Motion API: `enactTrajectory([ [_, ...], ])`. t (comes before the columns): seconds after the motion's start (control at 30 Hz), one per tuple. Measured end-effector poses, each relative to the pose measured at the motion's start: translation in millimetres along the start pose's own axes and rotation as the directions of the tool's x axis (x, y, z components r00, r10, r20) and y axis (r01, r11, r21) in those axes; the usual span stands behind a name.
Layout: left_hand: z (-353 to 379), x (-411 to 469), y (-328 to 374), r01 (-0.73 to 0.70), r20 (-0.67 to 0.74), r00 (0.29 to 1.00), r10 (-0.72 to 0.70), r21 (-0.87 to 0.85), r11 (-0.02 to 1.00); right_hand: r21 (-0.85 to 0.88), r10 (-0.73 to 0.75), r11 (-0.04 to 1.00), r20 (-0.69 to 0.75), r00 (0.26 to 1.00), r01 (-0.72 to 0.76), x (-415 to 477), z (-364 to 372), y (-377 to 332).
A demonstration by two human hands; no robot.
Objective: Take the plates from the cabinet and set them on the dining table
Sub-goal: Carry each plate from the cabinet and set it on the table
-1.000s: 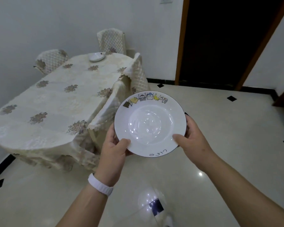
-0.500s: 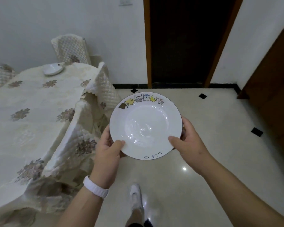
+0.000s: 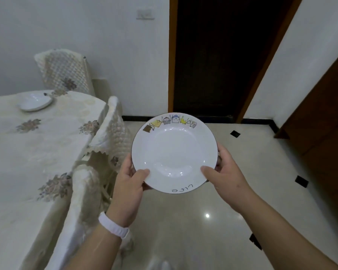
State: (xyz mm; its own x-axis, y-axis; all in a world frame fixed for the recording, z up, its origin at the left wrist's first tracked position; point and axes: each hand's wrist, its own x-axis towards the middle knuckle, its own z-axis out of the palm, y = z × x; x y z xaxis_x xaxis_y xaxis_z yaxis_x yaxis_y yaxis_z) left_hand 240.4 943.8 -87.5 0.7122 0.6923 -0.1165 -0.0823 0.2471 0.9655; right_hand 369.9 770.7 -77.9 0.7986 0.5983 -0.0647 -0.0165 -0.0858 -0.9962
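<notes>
Right of cream floral-cloth dining table (image 3: 27,149), not yet over it: white round ceramic plate with cartoon rim print (image 3: 174,152), held level. Left hand (image 3: 129,182) and right hand (image 3: 225,172) grip opposite rim edges, thumbs on top, fingers under. Second white plate (image 3: 36,103) sits at table's far end. Risk: quilted-cover chair (image 3: 117,137) against table's right side may clip plate on approach. Smooth rim slipping means shatter on glossy tile floor (image 3: 242,201).

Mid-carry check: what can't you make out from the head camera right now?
All in the head view.
Fingertips of the left hand and right hand: hidden under the held plate.
The dining table: cut off by left and bottom edges.
The dish on it: too far to tell one plate from a stack.
The doorway: too dark inside.
The brown wood panel: cut by right edge; door or cabinet unclear.
</notes>
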Motion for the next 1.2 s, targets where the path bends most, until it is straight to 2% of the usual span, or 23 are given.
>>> enactTrajectory([
  [0.33, 0, 111, 9, 0.018, 0.024, 1.000, -0.018, -0.015, 1.000, -0.060, 0.024, 0.998, -0.030, 0.999, -0.026, 104, 15, -9],
  [0.6, 28, 203, -2, 0.026, 0.038, 0.999, -0.026, -0.006, 1.000, -0.057, 0.051, 0.997, -0.008, 0.999, -0.052, 206, -7, 6],
  [0.97, 102, 346, 9, 0.037, -0.115, 0.993, -0.034, 0.021, 0.999, -0.032, 0.039, 0.999, 0.128, 0.991, -0.035, 383, -56, 1],
  [1.2, 89, 396, 17, 0.023, -0.268, 0.963, -0.023, -0.001, 1.000, -0.047, 0.037, 0.999, 0.258, 0.965, -0.026, 462, -29, -6],
])
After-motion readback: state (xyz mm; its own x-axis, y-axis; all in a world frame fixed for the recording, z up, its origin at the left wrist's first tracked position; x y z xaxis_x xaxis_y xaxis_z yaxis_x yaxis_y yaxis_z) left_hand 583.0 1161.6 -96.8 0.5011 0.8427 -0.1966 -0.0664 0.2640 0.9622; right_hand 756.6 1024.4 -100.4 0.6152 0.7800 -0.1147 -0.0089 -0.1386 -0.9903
